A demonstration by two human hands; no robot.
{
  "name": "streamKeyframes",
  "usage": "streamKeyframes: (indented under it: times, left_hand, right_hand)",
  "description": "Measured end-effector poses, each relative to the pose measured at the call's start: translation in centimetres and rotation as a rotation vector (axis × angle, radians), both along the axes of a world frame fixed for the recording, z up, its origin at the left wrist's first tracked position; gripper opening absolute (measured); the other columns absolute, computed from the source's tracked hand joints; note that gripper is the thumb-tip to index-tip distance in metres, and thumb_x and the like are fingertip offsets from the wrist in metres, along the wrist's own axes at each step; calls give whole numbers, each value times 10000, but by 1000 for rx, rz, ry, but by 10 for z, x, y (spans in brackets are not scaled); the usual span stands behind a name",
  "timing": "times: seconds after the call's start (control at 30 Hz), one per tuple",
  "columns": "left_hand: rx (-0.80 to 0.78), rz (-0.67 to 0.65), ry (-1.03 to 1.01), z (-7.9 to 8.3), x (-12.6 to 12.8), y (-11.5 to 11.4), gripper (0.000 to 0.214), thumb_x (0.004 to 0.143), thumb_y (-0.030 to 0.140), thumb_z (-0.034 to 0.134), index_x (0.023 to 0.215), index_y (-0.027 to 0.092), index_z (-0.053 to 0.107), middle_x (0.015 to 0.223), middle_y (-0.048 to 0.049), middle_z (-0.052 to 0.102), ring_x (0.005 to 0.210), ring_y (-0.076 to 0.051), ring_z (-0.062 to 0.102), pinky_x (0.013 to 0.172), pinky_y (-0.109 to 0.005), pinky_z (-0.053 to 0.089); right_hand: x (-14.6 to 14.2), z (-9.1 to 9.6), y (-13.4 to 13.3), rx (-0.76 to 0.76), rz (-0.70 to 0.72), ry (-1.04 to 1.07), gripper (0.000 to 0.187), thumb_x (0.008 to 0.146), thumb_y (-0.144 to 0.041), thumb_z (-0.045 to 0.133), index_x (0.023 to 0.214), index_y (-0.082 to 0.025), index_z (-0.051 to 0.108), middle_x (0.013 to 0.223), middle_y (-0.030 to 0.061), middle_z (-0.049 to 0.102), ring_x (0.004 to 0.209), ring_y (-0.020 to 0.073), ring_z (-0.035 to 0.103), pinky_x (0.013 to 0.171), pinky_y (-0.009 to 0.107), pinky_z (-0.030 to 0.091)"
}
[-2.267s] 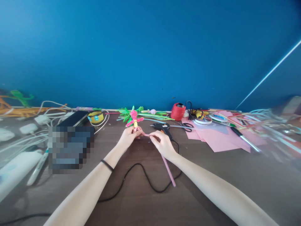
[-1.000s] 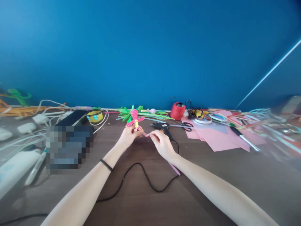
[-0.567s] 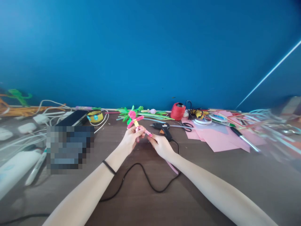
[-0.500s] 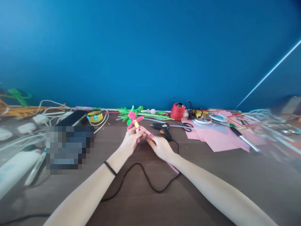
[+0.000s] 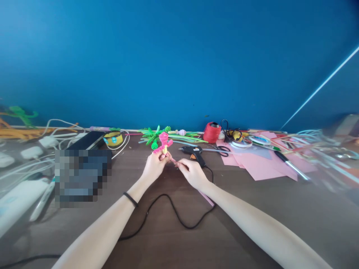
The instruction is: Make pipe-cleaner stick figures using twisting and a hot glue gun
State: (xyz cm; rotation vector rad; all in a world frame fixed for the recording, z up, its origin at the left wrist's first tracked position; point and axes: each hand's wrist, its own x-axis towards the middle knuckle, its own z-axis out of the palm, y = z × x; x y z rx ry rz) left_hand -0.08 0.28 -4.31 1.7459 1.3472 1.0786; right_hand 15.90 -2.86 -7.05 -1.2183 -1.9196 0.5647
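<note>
A fuzzy pink pipe-cleaner figure (image 5: 164,139) with a yellow band stands up out of my left hand (image 5: 156,164), whose thumb and fingers are closed round its lower part. My right hand (image 5: 193,173) pinches a thin pink end that stretches across from the figure; its fingertips are a short way from the left ones. A pink strip (image 5: 206,198) shows below my right wrist. Behind the figure lies a bundle of green pipe cleaners (image 5: 153,136). The black glue gun (image 5: 198,153) rests just beyond my right hand.
Black cord (image 5: 174,213) loops over the table under my forearms. A red thread spool (image 5: 212,132), scissors (image 5: 223,151), pink paper sheets (image 5: 259,168) and a pen-like cutter (image 5: 293,166) lie to the right. Yellow tape (image 5: 113,139), white cables and a blurred-out dark object (image 5: 84,175) are left.
The pink figure has turned in my left hand and shifted slightly right, now more upright. My right fingers have moved slightly along with it, still pinching the pink end.
</note>
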Motion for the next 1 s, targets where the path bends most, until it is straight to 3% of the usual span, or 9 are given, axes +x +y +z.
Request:
streamKeyframes:
  times: [0.17, 0.27, 0.4, 0.53, 0.77, 0.9, 1.0]
  left_hand:
    - [-206, -151, -355, -4, -3, 6, 189, 610, 306, 665, 667, 151, 572, 566, -6, 584, 520, -115, 514, 493, -229, 378]
    - [-280, -174, -541, -5, -1, 6, 261, 562, 320, 712, 670, 132, 566, 544, 6, 550, 490, -83, 484, 428, -197, 321]
    - [-344, -149, -771, -3, 5, 3, 303, 491, 278, 763, 638, 125, 547, 566, 26, 532, 498, -58, 485, 521, -205, 411]
    - [-356, -119, -850, -2, 13, -2, 289, 490, 251, 761, 619, 130, 533, 556, 35, 520, 499, -51, 480, 546, -205, 428]
    - [-246, -7, -765, -4, 22, -10, 216, 558, 239, 699, 647, 147, 524, 559, 24, 548, 526, -80, 513, 547, -219, 415]
    - [-106, 25, -454, -1, 17, -11, 128, 661, 265, 609, 646, 157, 541, 613, -19, 619, 577, -124, 545, 566, -245, 422]
    - [27, 27, -160, 1, 10, -10, 115, 708, 245, 544, 632, 165, 576, 666, -29, 659, 628, -146, 563, 642, -266, 430]
  right_hand:
    - [5, -1, 6, -119, 2, 238, 232, 833, -337, 455, 766, -167, 597, 681, 9, 599, 605, 123, 514, 580, 228, 384]
    - [7, 0, 8, -164, 35, 311, 241, 821, -361, 473, 759, -162, 593, 600, -20, 523, 525, 99, 440, 529, 217, 352]
    - [6, 5, 6, -176, 53, 272, 286, 850, -353, 417, 740, -164, 602, 542, -37, 448, 486, 88, 401, 504, 210, 322]
    - [3, 5, 4, -143, 47, 159, 341, 868, -359, 383, 692, -155, 591, 501, -36, 428, 475, 93, 400, 501, 214, 312]
    - [-1, -3, 2, -21, 43, -138, 215, 850, -275, 415, 761, -173, 583, 631, 14, 579, 546, 127, 504, 525, 221, 319]
    - [-2, 0, -2, -7, 39, -313, 96, 784, -224, 499, 720, -188, 561, 571, -5, 561, 526, 128, 513, 513, 216, 299]
    - [-2, 1, -3, 5, 56, -271, 137, 802, -221, 468, 781, -194, 601, 648, 18, 620, 587, 140, 557, 553, 219, 339]
